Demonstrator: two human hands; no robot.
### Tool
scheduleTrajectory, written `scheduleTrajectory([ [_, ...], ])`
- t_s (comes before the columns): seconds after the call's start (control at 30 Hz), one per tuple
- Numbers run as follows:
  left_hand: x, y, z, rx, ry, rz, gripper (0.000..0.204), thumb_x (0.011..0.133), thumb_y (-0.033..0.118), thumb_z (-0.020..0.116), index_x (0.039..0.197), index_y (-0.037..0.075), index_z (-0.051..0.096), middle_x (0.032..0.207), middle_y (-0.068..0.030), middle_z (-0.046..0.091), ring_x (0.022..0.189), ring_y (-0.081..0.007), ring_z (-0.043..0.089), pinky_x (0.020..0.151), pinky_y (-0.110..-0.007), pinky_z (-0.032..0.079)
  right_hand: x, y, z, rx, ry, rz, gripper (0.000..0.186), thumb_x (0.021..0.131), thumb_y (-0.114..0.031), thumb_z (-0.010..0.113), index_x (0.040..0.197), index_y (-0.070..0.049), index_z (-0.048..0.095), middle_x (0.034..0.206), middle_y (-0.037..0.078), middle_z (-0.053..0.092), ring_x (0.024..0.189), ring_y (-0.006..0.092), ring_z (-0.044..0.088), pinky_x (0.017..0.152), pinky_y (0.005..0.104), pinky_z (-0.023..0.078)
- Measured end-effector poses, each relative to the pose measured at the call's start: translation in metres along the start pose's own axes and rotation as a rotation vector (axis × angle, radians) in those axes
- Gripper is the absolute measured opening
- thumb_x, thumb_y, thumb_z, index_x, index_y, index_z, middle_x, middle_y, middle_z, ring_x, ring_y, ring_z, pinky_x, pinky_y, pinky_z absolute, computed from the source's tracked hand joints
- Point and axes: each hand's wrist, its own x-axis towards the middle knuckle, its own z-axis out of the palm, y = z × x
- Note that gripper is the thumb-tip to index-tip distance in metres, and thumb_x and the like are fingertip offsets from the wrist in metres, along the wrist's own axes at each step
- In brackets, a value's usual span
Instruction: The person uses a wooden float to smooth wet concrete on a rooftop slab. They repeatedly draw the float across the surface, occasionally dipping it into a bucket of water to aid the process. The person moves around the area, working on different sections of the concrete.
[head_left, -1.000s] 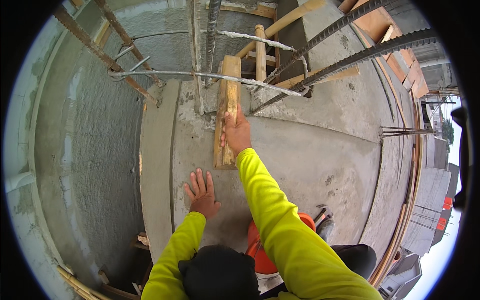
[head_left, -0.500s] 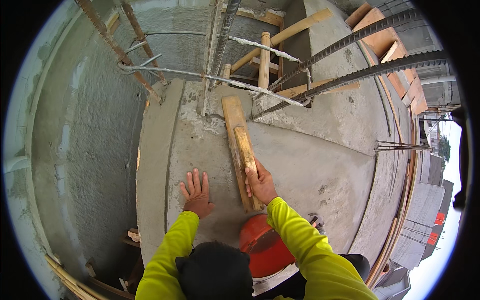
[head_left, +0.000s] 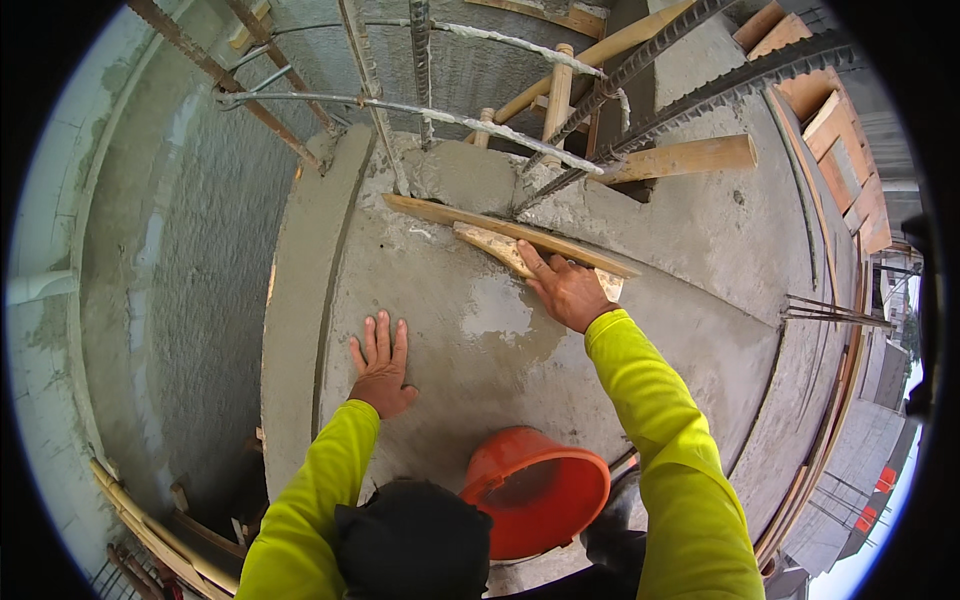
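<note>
My right hand (head_left: 570, 290) grips the handle of a long wooden float (head_left: 430, 212), which lies slanted on wet grey concrete (head_left: 420, 300) just in front of the upright rebars. A wet sheen shows beside and below the float. My left hand (head_left: 380, 370) rests palm down on the concrete to the lower left, fingers spread and holding nothing. An orange-red bucket (head_left: 530, 500) stands tilted toward me below the hands, next to my legs, with some tool partly hidden behind it at the right.
Rebars (head_left: 700, 105) with crusted stirrups (head_left: 380, 103) cross the upper area, with wooden poles (head_left: 680, 155) among them. A recessed plastered wall (head_left: 200, 300) drops away at left. Plywood sheets (head_left: 840, 150) and long boards lie along the right, beyond which buildings show.
My right hand and the float have moved rightward since half a second ago, and the float has swung from lengthwise to crosswise. A wet sheen now shows. My left hand stays flat.
</note>
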Motion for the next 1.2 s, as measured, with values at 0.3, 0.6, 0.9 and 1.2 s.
scheduleTrajectory([
  [0.3, 0.004, 0.004, 0.000, 0.044, 0.011, -0.053, 0.123, 0.078, 0.034, 0.078, 0.160, 0.003, -0.008, 0.163, -0.0287, -0.021, 0.151, -0.0480, -0.020, 0.117, -0.066, -0.008, -0.064, 0.061, -0.017, 0.007, 0.063, 0.003, 0.065, 0.100, -0.030, 0.060, 0.158, -0.021, 0.034, 0.092, 0.015, 0.063, 0.081, 0.0328, 0.067, 0.075, 0.0440, 0.056],
  [0.6, 0.005, 0.004, 0.000, 0.058, -0.032, -0.047, 0.125, 0.077, 0.034, 0.078, 0.158, 0.000, -0.011, 0.162, -0.0313, -0.022, 0.149, -0.0491, -0.023, 0.116, -0.066, -0.010, -0.056, 0.069, -0.004, -0.004, 0.005, 0.068, 0.066, 0.100, -0.031, 0.060, 0.159, -0.027, 0.030, 0.094, 0.016, 0.063, 0.080, 0.0341, 0.067, 0.075, 0.0435, 0.057],
  [0.9, 0.004, 0.006, 0.001, 0.058, 0.021, -0.039, 0.126, 0.075, 0.034, 0.078, 0.158, -0.001, -0.010, 0.162, -0.0321, -0.020, 0.149, -0.0513, -0.021, 0.115, -0.068, -0.009, -0.026, 0.048, 0.004, 0.001, 0.093, -0.006, 0.065, 0.099, -0.028, 0.061, 0.158, -0.027, 0.034, 0.092, 0.015, 0.061, 0.081, 0.0344, 0.066, 0.075, 0.0444, 0.055],
  [1.2, 0.003, 0.002, 0.002, 0.029, 0.027, -0.035, 0.123, 0.076, 0.033, 0.077, 0.159, 0.003, -0.008, 0.163, -0.0295, -0.019, 0.150, -0.0497, -0.019, 0.116, -0.068, -0.008, -0.120, 0.090, -0.023, -0.029, 0.023, 0.144, 0.067, 0.096, -0.027, 0.066, 0.157, -0.021, 0.038, 0.088, 0.011, 0.062, 0.081, 0.0289, 0.066, 0.079, 0.0424, 0.056],
])
